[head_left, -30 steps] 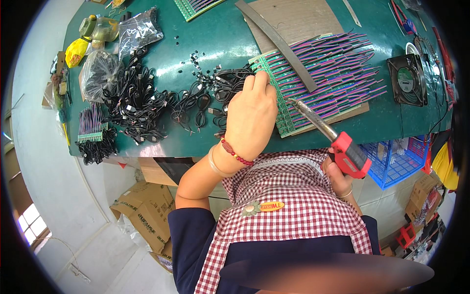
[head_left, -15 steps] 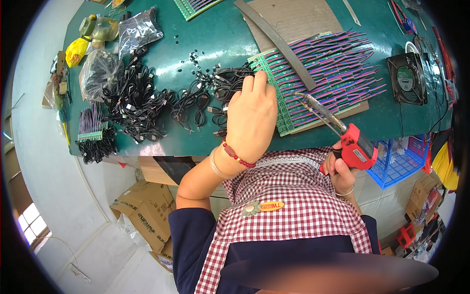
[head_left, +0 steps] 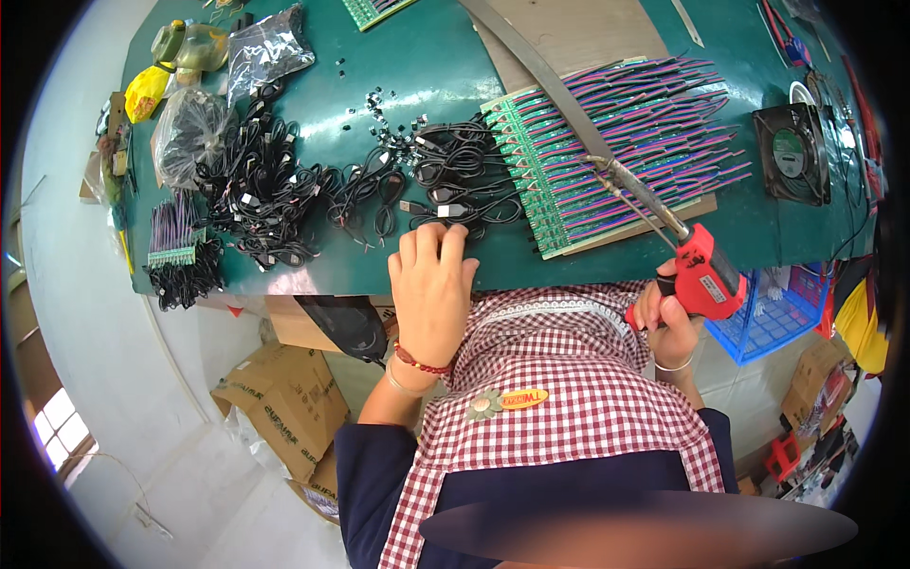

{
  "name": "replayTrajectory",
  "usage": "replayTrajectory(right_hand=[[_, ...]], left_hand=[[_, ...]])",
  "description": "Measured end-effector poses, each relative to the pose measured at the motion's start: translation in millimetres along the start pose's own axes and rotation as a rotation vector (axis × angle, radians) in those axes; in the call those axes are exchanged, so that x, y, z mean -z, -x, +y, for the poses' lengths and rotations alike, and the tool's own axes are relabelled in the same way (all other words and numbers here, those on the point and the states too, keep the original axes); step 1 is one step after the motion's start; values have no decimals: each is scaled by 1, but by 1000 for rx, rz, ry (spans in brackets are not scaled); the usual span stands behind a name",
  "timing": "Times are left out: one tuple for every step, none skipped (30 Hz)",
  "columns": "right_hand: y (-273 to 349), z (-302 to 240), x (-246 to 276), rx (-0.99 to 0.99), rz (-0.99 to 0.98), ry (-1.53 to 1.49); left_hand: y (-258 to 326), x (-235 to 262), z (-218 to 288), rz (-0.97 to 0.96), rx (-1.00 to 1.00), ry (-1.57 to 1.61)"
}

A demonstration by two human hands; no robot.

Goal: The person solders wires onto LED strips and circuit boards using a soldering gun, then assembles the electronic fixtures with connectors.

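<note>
My right hand (head_left: 669, 311) grips a red-handled soldering gun (head_left: 706, 280), its long metal tip slanting up and left over a green circuit board panel (head_left: 531, 175). Rows of pink, blue and black wires (head_left: 645, 142) run rightward from the panel. A flat metal strip (head_left: 545, 81) lies across the wires, and the soldering gun's tip overlaps its lower end in view. At the table's front edge, my left hand (head_left: 431, 289) has its fingers bent over black USB cables (head_left: 460, 190), beside a plug (head_left: 451, 211). Whatever its fingertips hold is hidden.
More black cables (head_left: 270, 204) pile to the left, near a finished-looking wired board bundle (head_left: 173, 254). Small black pieces (head_left: 384, 133) lie scattered mid-table. Plastic bags (head_left: 270, 52) and a bottle (head_left: 201, 47) stand far left. A fan (head_left: 790, 154) sits right, above a blue basket (head_left: 773, 318).
My left hand has moved down and left, from the panel's left edge to the table's front edge. The soldering gun has shifted slightly right and down.
</note>
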State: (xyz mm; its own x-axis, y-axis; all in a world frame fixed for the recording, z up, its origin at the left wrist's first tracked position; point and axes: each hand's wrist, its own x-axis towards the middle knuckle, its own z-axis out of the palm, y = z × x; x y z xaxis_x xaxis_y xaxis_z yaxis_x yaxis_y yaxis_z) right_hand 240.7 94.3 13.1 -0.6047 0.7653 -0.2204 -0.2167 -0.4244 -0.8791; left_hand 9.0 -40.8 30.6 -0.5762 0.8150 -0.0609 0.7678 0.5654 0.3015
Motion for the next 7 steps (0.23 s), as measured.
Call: replayTrajectory(right_hand=[[-2,-2,-2,8,0,14],[-4,-4,-3,17,-3,30],[-3,-5,-4,16,-7,31],[-3,-6,-4,28,-24,22],[-3,-7,-4,42,-38,14],[-3,-8,-4,44,-38,15],[-3,-9,-5,43,-38,22]], left_hand=[[1,-2,-3,11,-38,-2],[3,-5,-5,24,-74,-4],[2,-9,-10,42,-95,25],[4,-8,-13,45,-92,25],[4,-9,-16,45,-104,47],[4,-8,-18,46,-116,68],[4,-8,-17,48,-118,70]])
